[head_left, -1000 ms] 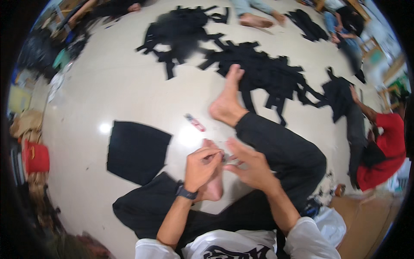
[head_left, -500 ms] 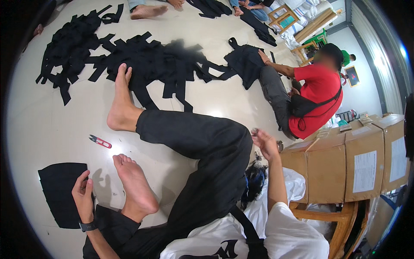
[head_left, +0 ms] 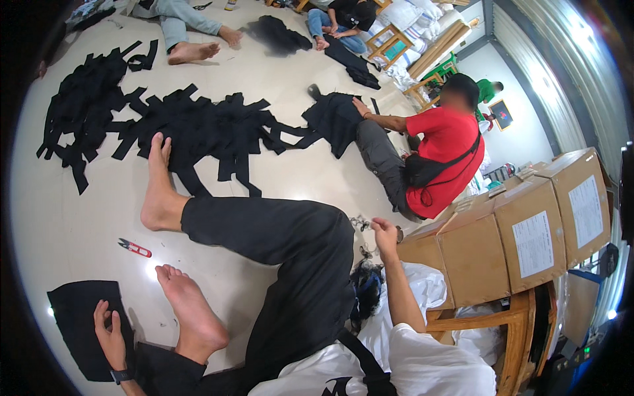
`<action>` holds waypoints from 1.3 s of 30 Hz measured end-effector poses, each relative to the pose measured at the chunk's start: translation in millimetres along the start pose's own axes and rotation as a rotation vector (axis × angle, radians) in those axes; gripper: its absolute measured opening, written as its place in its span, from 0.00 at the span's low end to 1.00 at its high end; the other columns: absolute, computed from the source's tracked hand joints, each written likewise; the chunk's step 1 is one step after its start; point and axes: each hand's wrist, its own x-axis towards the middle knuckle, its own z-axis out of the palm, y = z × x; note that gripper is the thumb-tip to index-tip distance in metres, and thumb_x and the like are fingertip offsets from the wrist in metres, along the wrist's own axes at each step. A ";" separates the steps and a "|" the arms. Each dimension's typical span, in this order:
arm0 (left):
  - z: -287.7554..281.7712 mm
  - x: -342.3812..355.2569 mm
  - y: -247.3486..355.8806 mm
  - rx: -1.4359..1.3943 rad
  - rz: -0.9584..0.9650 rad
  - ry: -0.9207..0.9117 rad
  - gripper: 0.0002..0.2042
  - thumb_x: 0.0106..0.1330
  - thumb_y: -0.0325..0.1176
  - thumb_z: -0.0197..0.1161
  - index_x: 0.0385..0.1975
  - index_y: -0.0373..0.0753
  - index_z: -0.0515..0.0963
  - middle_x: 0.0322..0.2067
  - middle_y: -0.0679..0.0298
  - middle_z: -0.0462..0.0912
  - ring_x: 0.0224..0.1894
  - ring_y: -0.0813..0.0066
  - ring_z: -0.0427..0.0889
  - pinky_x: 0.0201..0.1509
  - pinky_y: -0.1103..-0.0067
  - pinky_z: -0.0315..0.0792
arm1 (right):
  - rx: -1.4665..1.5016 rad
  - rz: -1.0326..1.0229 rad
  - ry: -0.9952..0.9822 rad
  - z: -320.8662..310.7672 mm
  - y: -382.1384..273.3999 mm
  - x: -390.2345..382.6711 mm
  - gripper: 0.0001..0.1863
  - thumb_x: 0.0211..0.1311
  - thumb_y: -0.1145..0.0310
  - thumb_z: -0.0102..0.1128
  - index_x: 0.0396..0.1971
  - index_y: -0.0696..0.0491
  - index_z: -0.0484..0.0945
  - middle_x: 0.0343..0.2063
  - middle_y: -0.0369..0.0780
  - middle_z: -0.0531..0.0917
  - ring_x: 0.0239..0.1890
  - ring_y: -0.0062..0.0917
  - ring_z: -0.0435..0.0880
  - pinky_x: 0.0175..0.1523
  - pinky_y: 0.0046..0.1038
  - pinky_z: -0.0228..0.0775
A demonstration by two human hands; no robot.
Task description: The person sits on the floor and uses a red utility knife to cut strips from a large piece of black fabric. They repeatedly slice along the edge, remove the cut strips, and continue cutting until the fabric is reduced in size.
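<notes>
My left hand point(head_left: 109, 336) is over a flat, roughly rectangular piece of black fabric point(head_left: 82, 307), its fingers apart and holding nothing. Whether it touches the cloth I cannot tell. Beyond my right knee, my right hand point(head_left: 385, 239) is raised with its fingers curled together; anything inside them is hidden. Dark thread scraps point(head_left: 360, 223) show just left of its fingertips. Below lies a dark tangle of thread point(head_left: 366, 290) beside white plastic point(head_left: 422, 285). Red-handled thread snips point(head_left: 135, 248) lie on the floor near my bare feet.
Black fabric pieces with straps point(head_left: 198, 135) spread across the floor ahead. A person in a red shirt point(head_left: 439, 148) sits at right, one hand on black cloth point(head_left: 333, 122). Cardboard boxes point(head_left: 528, 231) and a wooden frame point(head_left: 479, 321) stand close on my right. Others sit farther off.
The view has shifted, so the room sits lower and farther left. My right hand's fingers have drawn together, and thread scraps now show beside them. My left hand stays by the black fabric.
</notes>
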 end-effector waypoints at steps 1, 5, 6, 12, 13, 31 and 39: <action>1.5 0.3 -6.0 0.040 0.004 0.037 0.21 0.76 0.35 0.63 0.66 0.36 0.76 0.72 0.56 0.70 0.65 0.63 0.76 0.65 0.66 0.71 | 0.006 0.031 -0.102 4.2 -12.5 -3.6 0.16 0.67 0.69 0.66 0.51 0.61 0.86 0.44 0.44 0.90 0.49 0.29 0.87 0.56 0.31 0.75; 3.4 -1.8 -25.1 0.226 0.027 0.036 0.23 0.76 0.34 0.63 0.68 0.37 0.73 0.75 0.54 0.66 0.76 0.54 0.66 0.70 0.59 0.68 | 0.045 0.061 -0.320 11.0 -38.9 -26.8 0.17 0.74 0.62 0.61 0.53 0.57 0.86 0.46 0.38 0.90 0.48 0.23 0.87 0.52 0.27 0.74; 2.1 -1.4 -26.4 0.196 0.024 -0.016 0.23 0.75 0.34 0.64 0.68 0.35 0.73 0.75 0.51 0.65 0.77 0.52 0.63 0.74 0.59 0.64 | 0.071 0.081 -0.354 12.2 -40.8 -32.8 0.18 0.75 0.61 0.60 0.53 0.57 0.86 0.46 0.38 0.90 0.48 0.23 0.87 0.52 0.28 0.74; -6.7 -10.7 3.0 0.392 -0.058 -0.112 0.26 0.73 0.40 0.67 0.65 0.31 0.75 0.75 0.43 0.64 0.77 0.47 0.64 0.79 0.63 0.58 | 0.128 0.355 -0.640 24.3 -46.3 -40.4 0.22 0.81 0.54 0.52 0.49 0.59 0.86 0.45 0.40 0.90 0.48 0.26 0.89 0.49 0.29 0.78; -7.0 -11.0 11.0 0.394 -0.054 -0.123 0.26 0.74 0.41 0.67 0.65 0.31 0.75 0.75 0.44 0.64 0.77 0.47 0.64 0.79 0.62 0.58 | 0.081 0.439 -0.778 32.5 -45.6 -41.7 0.23 0.81 0.53 0.51 0.48 0.58 0.86 0.44 0.39 0.90 0.46 0.26 0.90 0.47 0.29 0.79; 2.6 -7.8 -35.8 0.274 0.050 0.033 0.23 0.74 0.38 0.65 0.64 0.32 0.76 0.75 0.49 0.66 0.74 0.50 0.68 0.75 0.58 0.64 | -0.079 0.656 -1.355 38.2 -49.4 -67.9 0.18 0.64 0.66 0.62 0.49 0.63 0.83 0.43 0.55 0.88 0.42 0.50 0.89 0.52 0.42 0.80; -7.2 -19.9 -34.0 0.292 0.060 0.009 0.21 0.75 0.37 0.64 0.62 0.31 0.78 0.74 0.48 0.68 0.74 0.47 0.67 0.78 0.61 0.61 | -0.457 -0.223 0.093 -6.6 11.2 -35.0 0.16 0.61 0.71 0.63 0.47 0.61 0.85 0.49 0.53 0.88 0.56 0.47 0.86 0.65 0.39 0.74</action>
